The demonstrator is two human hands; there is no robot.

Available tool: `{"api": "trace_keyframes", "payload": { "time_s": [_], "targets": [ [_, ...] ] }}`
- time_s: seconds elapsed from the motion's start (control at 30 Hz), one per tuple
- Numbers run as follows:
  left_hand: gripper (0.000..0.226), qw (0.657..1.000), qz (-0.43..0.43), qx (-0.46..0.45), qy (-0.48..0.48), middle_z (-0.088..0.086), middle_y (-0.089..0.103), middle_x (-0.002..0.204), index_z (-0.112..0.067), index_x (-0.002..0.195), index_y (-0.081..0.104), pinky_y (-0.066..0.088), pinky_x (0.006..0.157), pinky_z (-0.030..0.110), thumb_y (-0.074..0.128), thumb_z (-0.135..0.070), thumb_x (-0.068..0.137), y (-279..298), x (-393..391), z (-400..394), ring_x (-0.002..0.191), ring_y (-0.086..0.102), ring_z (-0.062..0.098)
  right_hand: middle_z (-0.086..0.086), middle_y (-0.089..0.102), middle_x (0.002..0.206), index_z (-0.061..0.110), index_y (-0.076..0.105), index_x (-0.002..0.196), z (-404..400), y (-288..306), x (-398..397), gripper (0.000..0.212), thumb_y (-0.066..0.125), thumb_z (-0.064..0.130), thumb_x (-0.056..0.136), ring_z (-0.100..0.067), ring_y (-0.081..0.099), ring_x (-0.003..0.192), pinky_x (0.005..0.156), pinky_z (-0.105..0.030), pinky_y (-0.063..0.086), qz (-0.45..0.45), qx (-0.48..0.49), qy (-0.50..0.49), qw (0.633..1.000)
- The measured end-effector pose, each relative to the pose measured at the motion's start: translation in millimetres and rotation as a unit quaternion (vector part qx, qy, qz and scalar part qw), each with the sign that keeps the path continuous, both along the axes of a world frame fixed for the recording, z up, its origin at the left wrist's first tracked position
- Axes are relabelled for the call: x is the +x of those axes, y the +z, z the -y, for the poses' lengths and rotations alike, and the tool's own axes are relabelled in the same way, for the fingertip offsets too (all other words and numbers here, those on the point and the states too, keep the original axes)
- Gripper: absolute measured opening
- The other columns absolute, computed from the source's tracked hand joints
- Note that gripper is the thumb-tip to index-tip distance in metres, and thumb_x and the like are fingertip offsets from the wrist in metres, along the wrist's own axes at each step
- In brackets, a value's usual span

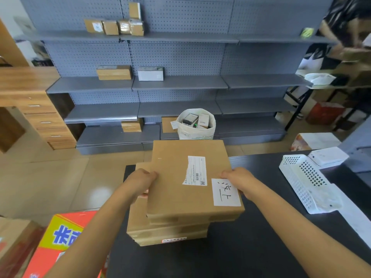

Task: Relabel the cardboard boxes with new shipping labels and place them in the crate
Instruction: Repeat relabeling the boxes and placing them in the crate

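Both hands, left hand and right hand, grip the relabelled top box by its sides; next, probably carry it to the white crate.

Flat brown cardboard box, roughly level and turned slightly askew, uppermost on a stack of similar flat boxes near the far-left edge of the dark tabletop; it overhangs the stack toward the right. Its top face carries a printed shipping label, torn along its left edge, with barcode and QR code, and beside it, at the near-right corner, a white handwritten label. White perforated plastic crate, tilted on its side with the opening facing left, lies toward the right edge of the tabletop.
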State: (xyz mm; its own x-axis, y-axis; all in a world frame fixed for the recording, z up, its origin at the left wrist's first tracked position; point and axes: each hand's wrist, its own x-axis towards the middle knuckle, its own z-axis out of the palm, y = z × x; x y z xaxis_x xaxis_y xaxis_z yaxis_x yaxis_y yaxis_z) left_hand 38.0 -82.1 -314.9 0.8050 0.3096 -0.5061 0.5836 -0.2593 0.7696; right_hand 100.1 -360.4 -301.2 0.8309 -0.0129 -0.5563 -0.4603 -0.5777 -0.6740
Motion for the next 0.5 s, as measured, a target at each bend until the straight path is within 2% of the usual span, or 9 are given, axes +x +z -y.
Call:
{"api": "trace_keyframes", "payload": {
  "time_s": [0.1, 0.23, 0.37, 0.5],
  "targets": [
    [0.02, 1.0, 0.004, 0.004, -0.001, 0.0, 0.061, 0.095, -0.016, 0.096, 0.053, 0.05, 0.059, 0.027, 0.052, -0.036, 0.096, 5.1, 7.1, 39.1, 0.083, 0.061, 0.015, -0.009, 0.073, 0.083, 0.008, 0.061, 0.098, 37.1, 1.1, 7.6, 0.022, 0.059, 0.028, 0.091, -0.021, 0.071, 0.073, 0.06, -0.03, 0.054, 0.008, 0.008, -0.006, 1.0],
    [0.018, 1.0, 0.022, 0.01, 0.011, 0.001, 0.061, 0.091, -0.017, 0.088, 0.053, 0.048, 0.053, 0.024, 0.052, -0.033, 0.096, 11.1, 13.2, 107.2, 0.076, 0.061, 0.014, -0.01, 0.074, 0.085, 0.007, 0.063, 0.098, 101.3, -1.3, 21.5, 0.023, 0.06, 0.028, 0.089, -0.024, 0.072, 0.078, 0.076, -0.037, 0.058, 0.024, 0.021, -0.011, 0.999],
    [0.028, 1.0, 0.021, 0.008, 0.013, 0.008, 0.062, 0.108, -0.007, 0.111, 0.054, 0.05, 0.06, 0.027, 0.052, -0.032, 0.097, 13.0, 20.4, 175.7, 0.093, 0.062, 0.024, -0.01, 0.074, 0.08, 0.007, 0.065, 0.09, 166.8, -1.9, 35.2, 0.021, 0.06, 0.027, 0.086, -0.027, 0.072, 0.076, 0.081, -0.042, 0.058, 0.035, 0.035, -0.016, 0.999],
    [0.032, 0.999, 0.025, 0.007, 0.023, 0.007, 0.06, 0.107, -0.008, 0.118, 0.049, 0.048, 0.055, 0.024, 0.052, -0.033, 0.097, 9.8, 23.1, 225.3, 0.087, 0.06, 0.018, -0.009, 0.074, 0.076, 0.009, 0.063, 0.086, 213.5, -5.5, 41.7, 0.017, 0.061, 0.026, 0.084, -0.026, 0.072, 0.072, 0.076, -0.04, 0.059, 0.033, 0.036, -0.02, 0.999]
  ]
}}
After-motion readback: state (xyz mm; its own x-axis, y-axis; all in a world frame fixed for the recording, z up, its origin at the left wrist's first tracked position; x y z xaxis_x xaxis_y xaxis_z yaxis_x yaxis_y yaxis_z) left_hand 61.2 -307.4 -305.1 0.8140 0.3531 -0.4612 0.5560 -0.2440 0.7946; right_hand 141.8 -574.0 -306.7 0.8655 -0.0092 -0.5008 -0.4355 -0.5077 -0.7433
